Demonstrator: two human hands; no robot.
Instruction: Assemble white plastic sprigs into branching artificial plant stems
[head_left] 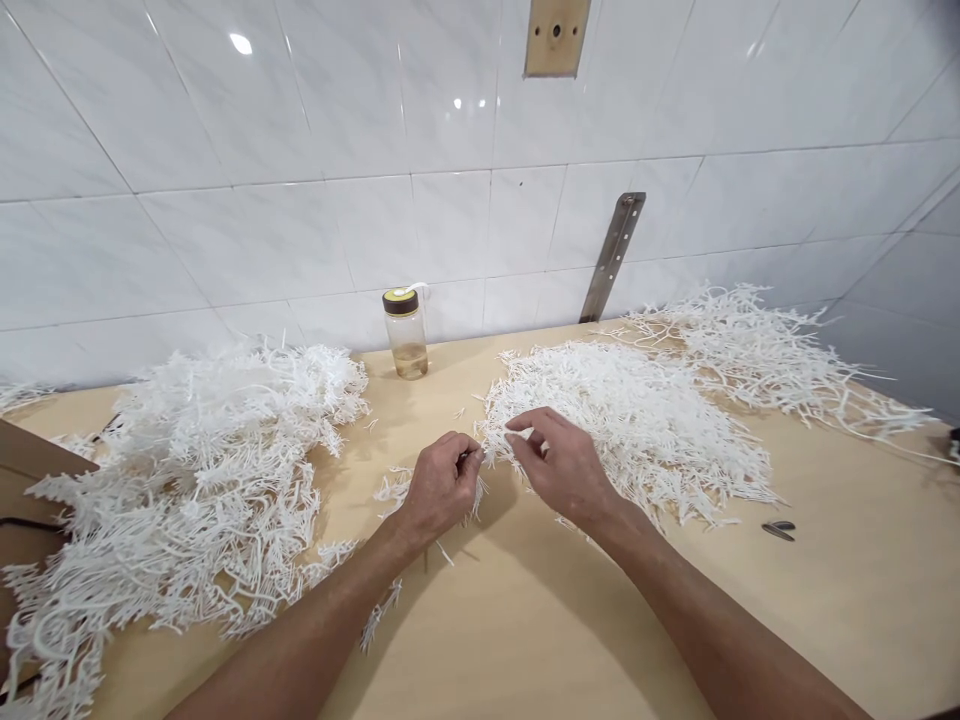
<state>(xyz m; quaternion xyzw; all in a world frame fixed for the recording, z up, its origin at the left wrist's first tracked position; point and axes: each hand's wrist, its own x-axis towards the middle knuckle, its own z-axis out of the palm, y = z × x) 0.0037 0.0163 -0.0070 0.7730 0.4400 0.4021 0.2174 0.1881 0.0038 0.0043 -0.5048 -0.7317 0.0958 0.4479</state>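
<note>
My left hand is closed in a pinch above the middle of the table. White branched plastic sprigs poke out beneath its fingers. Just to the right, my right hand hovers at the near left edge of a heap of thin white plastic pieces. Its thumb and index finger are curved towards each other with a small gap, and no held piece shows between them. A few loose white sprigs lie left of my left hand, and another sprig lies by the left forearm.
A large pile of white branched plastic covers the left side, beside a brown box. More long white strands lie back right. A bottle stands near the tiled wall. Small metal snips rest at right; a metal bracket leans behind.
</note>
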